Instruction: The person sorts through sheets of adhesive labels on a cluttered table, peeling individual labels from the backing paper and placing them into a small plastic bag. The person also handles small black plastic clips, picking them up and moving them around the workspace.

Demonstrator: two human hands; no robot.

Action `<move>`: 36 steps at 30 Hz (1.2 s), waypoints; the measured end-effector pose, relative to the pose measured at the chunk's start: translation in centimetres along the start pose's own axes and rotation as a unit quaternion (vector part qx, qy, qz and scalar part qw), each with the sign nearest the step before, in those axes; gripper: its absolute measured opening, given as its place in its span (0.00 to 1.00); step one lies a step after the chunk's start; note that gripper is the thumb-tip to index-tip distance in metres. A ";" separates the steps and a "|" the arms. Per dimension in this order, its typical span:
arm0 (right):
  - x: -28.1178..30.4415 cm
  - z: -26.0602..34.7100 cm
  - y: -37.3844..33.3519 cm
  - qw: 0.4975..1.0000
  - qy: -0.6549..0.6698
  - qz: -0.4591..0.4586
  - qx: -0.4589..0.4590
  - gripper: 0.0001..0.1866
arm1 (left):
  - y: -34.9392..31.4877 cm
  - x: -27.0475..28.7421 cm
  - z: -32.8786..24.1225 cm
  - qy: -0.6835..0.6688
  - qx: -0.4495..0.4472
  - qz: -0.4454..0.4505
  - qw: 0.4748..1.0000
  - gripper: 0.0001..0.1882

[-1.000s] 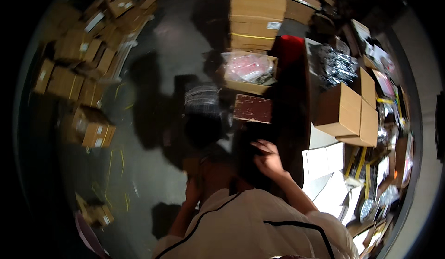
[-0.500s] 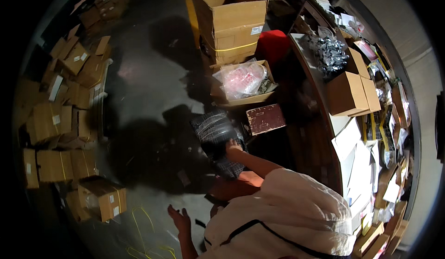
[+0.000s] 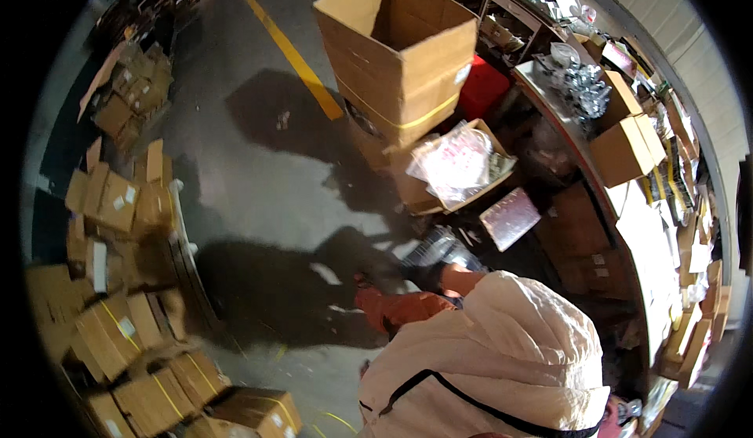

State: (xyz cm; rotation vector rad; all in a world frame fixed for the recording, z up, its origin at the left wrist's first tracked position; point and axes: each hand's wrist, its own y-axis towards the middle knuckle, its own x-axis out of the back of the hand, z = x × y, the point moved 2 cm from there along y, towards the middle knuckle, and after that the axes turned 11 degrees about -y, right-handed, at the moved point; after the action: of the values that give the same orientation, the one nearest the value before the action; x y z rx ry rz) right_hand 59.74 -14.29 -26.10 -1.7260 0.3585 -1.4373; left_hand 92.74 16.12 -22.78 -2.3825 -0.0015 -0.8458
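A black plastic-wrapped bundle lies on the floor below the open carton of clear bags. My right hand is down at its near side. Blur and my arm hide the fingers, so I cannot tell whether they grip the bundle. My left hand does not show clearly; only a small sliver of skin appears at the left edge of my pale shirt. My leg in reddish cloth reaches out to the left of the bundle.
A tall open carton stands ahead, with a low carton of plastic bags before it. Near the bundle lies a worn maroon box. A cluttered table runs along the right. Stacked cartons fill the left. A yellow line crosses the floor.
My view has shifted, so the cartons and bundle appear farther right. My left hand, spread out before, has dropped mostly from sight. My right hand, earlier on top of the bundle, now shows at its near side.
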 end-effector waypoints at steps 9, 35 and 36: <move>18.3 6.2 13.4 0.989 0.130 -0.066 -0.017 0.16 | 19.1 23.7 -3.5 -0.010 0.099 0.010 0.995 0.26; 51.7 -11.5 50.5 0.930 0.314 0.021 -0.187 0.19 | 102.6 60.0 -43.6 0.142 -0.101 -0.010 0.985 0.16; 53.5 -13.0 51.4 0.926 0.322 0.025 -0.198 0.20 | 104.2 57.4 -47.5 0.158 -0.081 0.002 0.984 0.17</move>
State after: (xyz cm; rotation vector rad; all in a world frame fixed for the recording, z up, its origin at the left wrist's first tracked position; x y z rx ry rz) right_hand 78.73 -87.19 -28.60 -1.4718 1.1023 -1.9717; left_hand 131.46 -105.85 -17.13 -2.3666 0.2066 -1.2548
